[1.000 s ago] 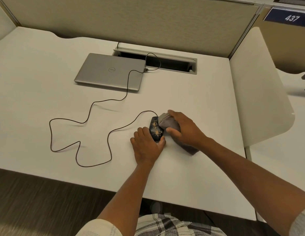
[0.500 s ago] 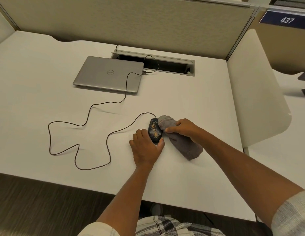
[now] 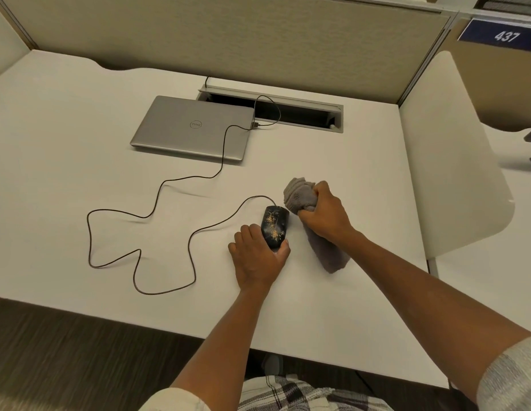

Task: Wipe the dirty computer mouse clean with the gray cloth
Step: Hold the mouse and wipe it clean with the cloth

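A black wired computer mouse [image 3: 274,225] speckled with tan grime lies on the white desk [image 3: 65,173]. My left hand [image 3: 256,258] grips its near end and holds it in place. Just to the right, my right hand [image 3: 325,216] is closed around a bunched gray cloth [image 3: 299,195]. The cloth's upper end sticks up past my fist beside the mouse's front, apart from it, and its lower end [image 3: 331,256] trails onto the desk under my wrist.
The mouse cable [image 3: 157,203] loops across the desk to a closed silver laptop [image 3: 193,129] at the back. Behind that is a cable slot [image 3: 288,112] in the desk. Cubicle panels stand behind and a rounded white divider [image 3: 454,173] on the right.
My right hand has gathered the cloth into a fist and lifted it off the mouse's right side, up and slightly right. My left hand stays on the mouse.
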The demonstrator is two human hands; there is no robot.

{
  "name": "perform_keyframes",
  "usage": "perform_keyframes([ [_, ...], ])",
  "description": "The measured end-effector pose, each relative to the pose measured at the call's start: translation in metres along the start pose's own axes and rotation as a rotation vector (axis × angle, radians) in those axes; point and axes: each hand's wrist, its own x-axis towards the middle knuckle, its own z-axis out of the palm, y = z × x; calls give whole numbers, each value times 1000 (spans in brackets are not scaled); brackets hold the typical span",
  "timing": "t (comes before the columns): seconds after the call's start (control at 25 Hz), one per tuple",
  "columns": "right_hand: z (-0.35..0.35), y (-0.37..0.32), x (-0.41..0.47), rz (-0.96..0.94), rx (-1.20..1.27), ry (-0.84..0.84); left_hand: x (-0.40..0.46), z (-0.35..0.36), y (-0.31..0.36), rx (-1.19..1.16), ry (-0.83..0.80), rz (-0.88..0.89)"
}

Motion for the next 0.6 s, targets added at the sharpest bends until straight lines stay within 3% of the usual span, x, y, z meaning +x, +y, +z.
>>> perform_keyframes([
  [0.2,2,-12,9,-152,-311,-102,0,0,0,-4,-3,2],
  [0.44,20,-8,-13,-304,-224,-133,0,2,-2,-6,-6,15],
  [0.6,12,4,-24,-414,-292,-145,0,1,-2,-16,-19,11],
])
